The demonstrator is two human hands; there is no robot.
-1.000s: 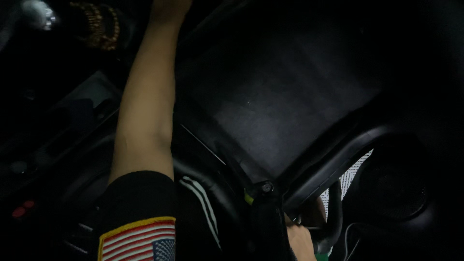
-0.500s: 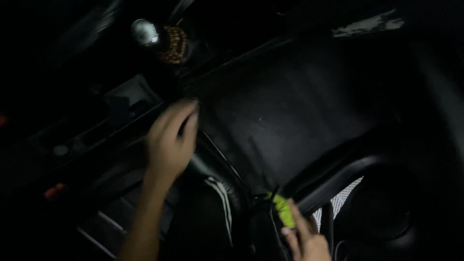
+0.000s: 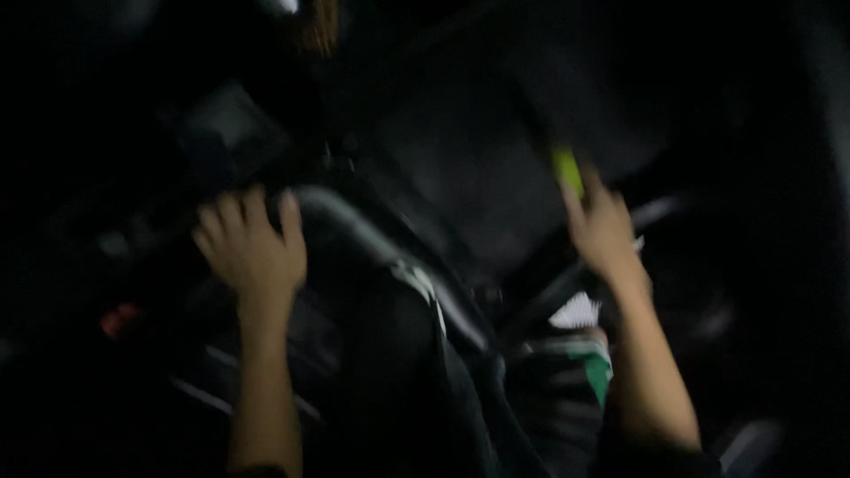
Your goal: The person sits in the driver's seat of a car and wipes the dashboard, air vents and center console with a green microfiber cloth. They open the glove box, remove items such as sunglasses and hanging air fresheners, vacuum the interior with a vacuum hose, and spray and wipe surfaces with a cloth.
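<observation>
Two hands in view, frame dark and motion-blurred. Right hand [image 3: 604, 232] is raised over the dark floor carpet [image 3: 478, 168] of a car cabin, fingers closed around a small yellow-green object [image 3: 567, 170]; only the object's upper end shows above the fingertips, and its kind cannot be told. Object sits right of centre in the frame, upper half, against the dark carpet.

Left hand [image 3: 252, 248] is left of centre, fingers spread and curved, resting on or gripping the upper edge of a dark seat [image 3: 390, 354]; blur prevents telling whether the fingers actually clamp the edge or only lie on it. It holds no loose item. A lighter curved trim line [image 3: 354, 232] of the seat runs from just beside this hand down toward the middle of the frame.

Between the two forearms, low in the frame: a white and green patch [image 3: 586, 354], possibly fabric or packaging, too blurred to identify. It lies just below the right wrist.

Left side, below the left hand: a small red spot [image 3: 119, 319], near the centre console [image 3: 226, 133], a dark boxy shape above that hand. Top edge: a pale knob-like shape [image 3: 288, 5] with a brownish blur beneath it, well apart from both hands.
</observation>
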